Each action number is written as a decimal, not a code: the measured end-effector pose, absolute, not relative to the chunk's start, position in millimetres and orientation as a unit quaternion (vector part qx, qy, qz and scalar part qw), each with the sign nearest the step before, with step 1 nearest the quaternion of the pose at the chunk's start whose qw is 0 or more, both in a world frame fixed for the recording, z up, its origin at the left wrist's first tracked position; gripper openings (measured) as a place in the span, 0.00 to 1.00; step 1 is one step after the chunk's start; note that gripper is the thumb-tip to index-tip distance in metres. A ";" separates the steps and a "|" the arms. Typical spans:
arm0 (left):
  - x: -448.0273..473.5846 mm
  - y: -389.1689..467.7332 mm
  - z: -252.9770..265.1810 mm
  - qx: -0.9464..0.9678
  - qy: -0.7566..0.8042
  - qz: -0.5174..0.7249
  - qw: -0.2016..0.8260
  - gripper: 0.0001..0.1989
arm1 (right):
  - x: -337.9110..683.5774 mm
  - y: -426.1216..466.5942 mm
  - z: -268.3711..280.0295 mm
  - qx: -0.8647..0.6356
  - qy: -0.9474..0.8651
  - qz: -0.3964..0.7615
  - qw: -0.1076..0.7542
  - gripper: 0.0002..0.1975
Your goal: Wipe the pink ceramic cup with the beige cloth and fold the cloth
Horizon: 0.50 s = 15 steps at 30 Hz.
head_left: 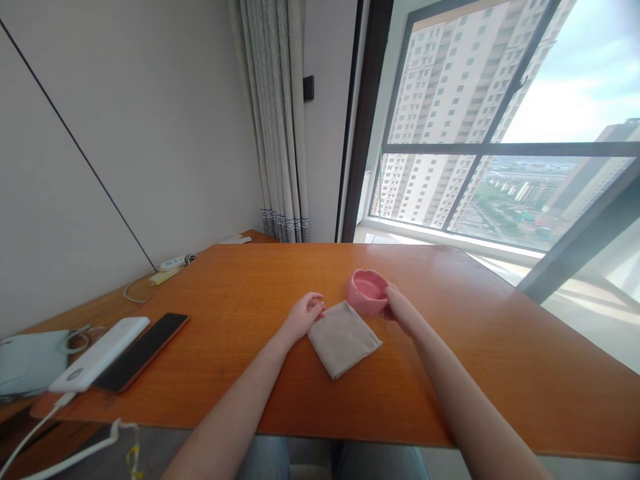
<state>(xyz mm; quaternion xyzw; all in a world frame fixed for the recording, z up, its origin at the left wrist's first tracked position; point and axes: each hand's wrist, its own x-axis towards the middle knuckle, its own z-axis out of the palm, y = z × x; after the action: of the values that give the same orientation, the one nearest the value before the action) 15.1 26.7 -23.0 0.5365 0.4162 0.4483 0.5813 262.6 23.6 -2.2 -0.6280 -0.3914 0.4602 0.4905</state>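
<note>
A pink bowl (367, 300) with a wavy rim stands near the middle of the table, slightly tilted toward me. My right hand (395, 307) is closed on its right side, the fingers partly hidden behind the wall. Just in front of the bowl lies a folded beige cloth (344, 341), flat and turned cornerwise. By the cloth's left corner rests my left hand (305, 315). Its fingers are loosely bent and apart, with nothing visible in them. The fingertips are close to the cloth's edge; whether they touch it I cannot tell.
On the brown wooden table (240, 280), a dark phone (143, 352) and a white power bank (100, 353) with a cable lie at left. Beyond them are a pale pouch (33, 363) and a power strip (173, 264). A curtain (277, 120) and window stand behind.
</note>
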 end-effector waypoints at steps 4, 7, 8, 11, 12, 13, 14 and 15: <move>17.2 25.0 -27.0 0.578 0.418 0.415 0.565 0.08 | 323.5 22.3 1.3 -0.720 -0.396 0.346 0.452 0.21; 18.3 22.6 -28.0 0.604 0.415 0.398 0.552 0.07 | 357.9 15.0 3.2 -0.766 -0.364 0.311 0.429 0.19; 18.2 22.1 -28.1 0.611 0.414 0.392 0.549 0.06 | 366.8 12.4 3.4 -0.774 -0.354 0.308 0.426 0.19; 17.4 21.1 -27.1 0.623 0.415 0.379 0.544 0.07 | 387.6 6.7 1.4 -0.788 -0.336 0.304 0.418 0.17; 17.1 20.8 -26.4 0.626 0.416 0.376 0.542 0.07 | 392.7 5.6 -0.4 -0.790 -0.333 0.303 0.416 0.16; 16.9 20.5 -25.6 0.629 0.417 0.374 0.539 0.07 | 397.0 4.9 -2.6 -0.793 -0.331 0.301 0.414 0.16; 16.7 20.2 -24.9 0.634 0.418 0.370 0.535 0.07 | 400.2 4.6 -5.0 -0.794 -0.335 0.295 0.412 0.16; 16.5 20.0 -24.2 0.639 0.420 0.366 0.530 0.07 | 402.5 4.4 -7.3 -0.797 -0.342 0.287 0.407 0.17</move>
<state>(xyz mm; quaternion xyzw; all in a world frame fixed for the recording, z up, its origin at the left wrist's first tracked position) 16.5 20.0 -24.2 0.6393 0.4198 0.3665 0.5299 402.5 4.4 -7.3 -0.7967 -0.3423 0.2870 0.4071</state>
